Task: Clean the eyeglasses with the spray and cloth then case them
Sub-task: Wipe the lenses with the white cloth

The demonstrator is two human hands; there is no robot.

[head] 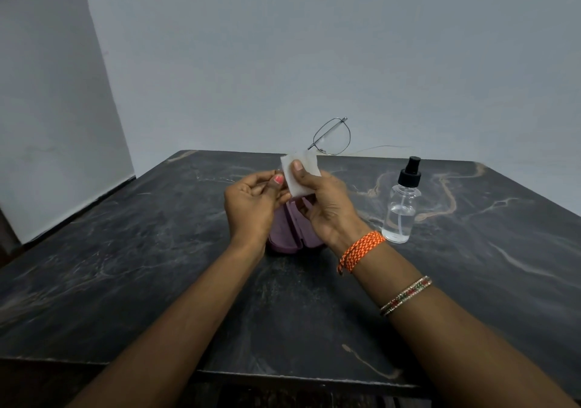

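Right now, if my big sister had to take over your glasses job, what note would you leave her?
Hands: right hand pinches the white cloth over one lens; left hand grips the eyeglasses beside it, both held above the table.
Things: spray bottle stands upright to the right, capped. The purple case lies open under the hands.
Done: wiping is under way; whether spray went on I cannot tell.
Left: finish both lenses, fold the glasses, place them in the case, close it.

One head-worn camera looks forward and down along both forearms to the desk (125, 266). It sits close above the near edge, its wide angle also taking in the wall (314, 46) behind.
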